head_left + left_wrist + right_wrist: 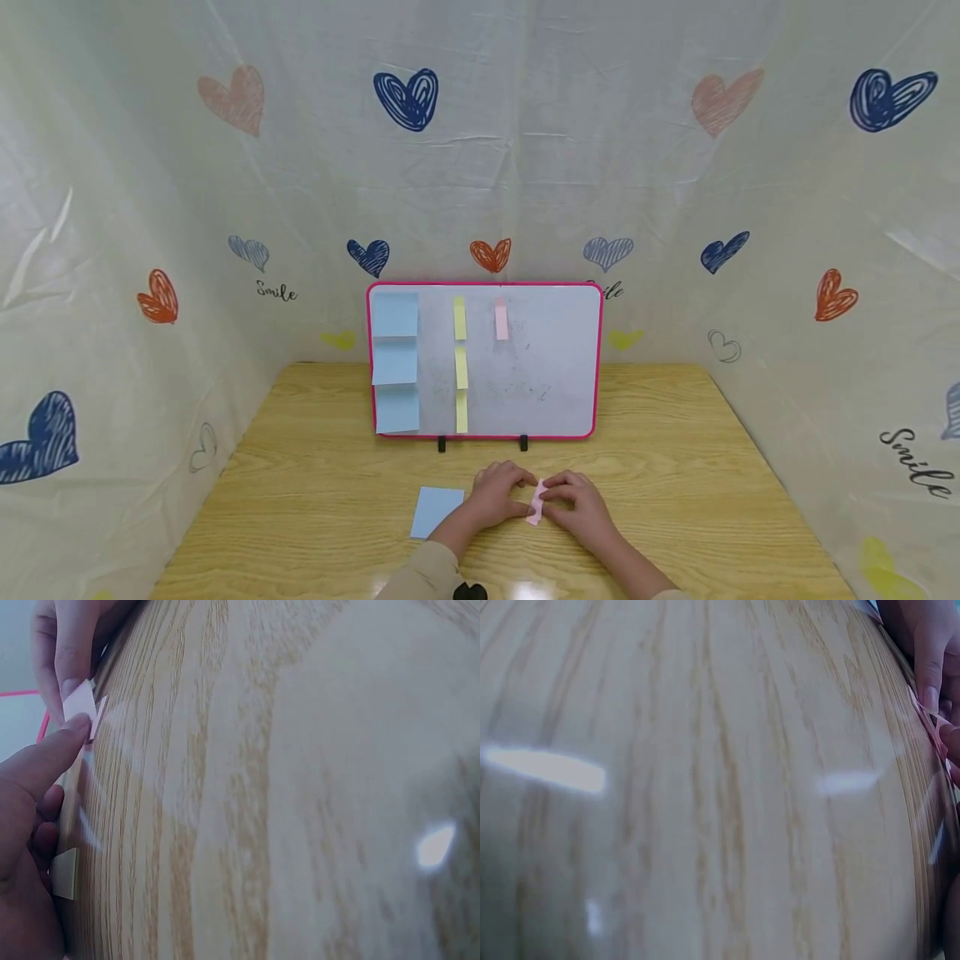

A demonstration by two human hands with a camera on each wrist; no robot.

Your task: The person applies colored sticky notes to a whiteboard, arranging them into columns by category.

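Observation:
Between the two hands, low over the table in the head view, is a narrow pad of pink sticky notes (536, 504). My left hand (497, 493) pinches its left side, and the thumb lies on a pink note (79, 703) in the left wrist view. From the other side my right hand (581, 507) grips the pink paper between thumb and fingers. A blue sticky note pad (435, 510) lies left of the left hand, partly covered by that forearm. A small pale yellowish piece (65, 874) sits beside the left fingers, hidden in the head view.
Behind the hands a pink-framed whiteboard (558, 367) stands on black feet (523, 443). It bears a column of blue notes (395, 361), a column of yellow strips (461, 367) and one pink strip (501, 319). Wood-grain table (697, 483) surrounds everything, with a heart-patterned curtain (525, 183) behind.

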